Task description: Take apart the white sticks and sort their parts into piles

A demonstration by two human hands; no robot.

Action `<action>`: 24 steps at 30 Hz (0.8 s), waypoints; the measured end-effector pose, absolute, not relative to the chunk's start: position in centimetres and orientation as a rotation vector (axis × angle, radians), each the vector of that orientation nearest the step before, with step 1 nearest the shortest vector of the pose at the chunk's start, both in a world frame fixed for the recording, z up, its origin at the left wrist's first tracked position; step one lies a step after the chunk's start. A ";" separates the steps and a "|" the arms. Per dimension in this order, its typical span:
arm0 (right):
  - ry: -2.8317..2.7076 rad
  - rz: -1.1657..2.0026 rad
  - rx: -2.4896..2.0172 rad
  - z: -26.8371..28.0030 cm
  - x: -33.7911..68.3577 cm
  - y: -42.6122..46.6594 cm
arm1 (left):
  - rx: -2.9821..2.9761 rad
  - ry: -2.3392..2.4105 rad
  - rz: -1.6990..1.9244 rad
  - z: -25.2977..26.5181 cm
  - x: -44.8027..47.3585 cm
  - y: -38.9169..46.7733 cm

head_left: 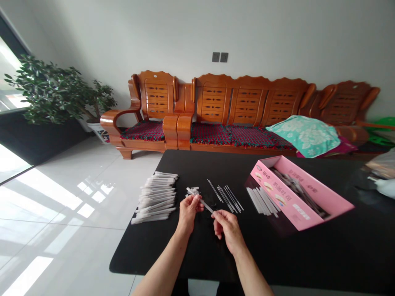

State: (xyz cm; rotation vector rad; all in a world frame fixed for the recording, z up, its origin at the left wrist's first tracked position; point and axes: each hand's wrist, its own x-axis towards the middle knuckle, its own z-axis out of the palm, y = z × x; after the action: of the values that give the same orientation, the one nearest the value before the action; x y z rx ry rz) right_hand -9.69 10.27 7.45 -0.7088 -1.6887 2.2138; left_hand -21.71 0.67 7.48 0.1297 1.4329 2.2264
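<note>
A slim, frosted pen barrel [206,205] slants between my two hands above the black table. Its upper left end is pinched by the thumb and fingers of my left hand [189,210]. The lower right end sits in the closed fingertips of my right hand [226,228]. Just beyond my left hand lies a small heap of whitish pieces [193,191], partly hidden. Thin pen refills [230,199] lie side by side past my right hand. To the left is a large pile of frosted pens [157,197], several with dark ends. More pale barrels [262,201] lie at right.
A pink open box [284,197] holding many greyish tubes stands on the black table [197,255]. A plastic bag [382,164] and a white object are at the right edge. Beyond the table stand wooden sofas [247,102] and a potted plant [61,90].
</note>
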 end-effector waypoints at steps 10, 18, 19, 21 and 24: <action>-1.714 2.185 -0.735 7.4 -9.8 10.3 | 0.116 1.435 2.238 7.3 -21.8 0.5; -1.718 2.164 -0.727 7.3 -9.9 10.3 | 0.106 1.449 2.229 7.4 -21.8 0.5; -1.711 2.171 -0.739 7.3 -9.9 10.3 | 0.102 1.450 2.229 7.4 -21.8 0.5; -1.718 2.193 -0.755 7.3 -9.9 10.4 | 0.097 1.451 2.229 7.4 -21.7 0.5; -1.742 2.198 -0.738 7.3 -9.9 10.3 | 0.099 1.448 2.226 7.3 -21.8 0.5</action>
State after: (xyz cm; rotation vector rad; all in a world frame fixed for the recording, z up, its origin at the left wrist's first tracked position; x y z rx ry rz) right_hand -9.85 10.33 7.33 -0.7376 -1.7415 2.1976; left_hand -21.75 0.53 7.33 0.0994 1.4484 2.2260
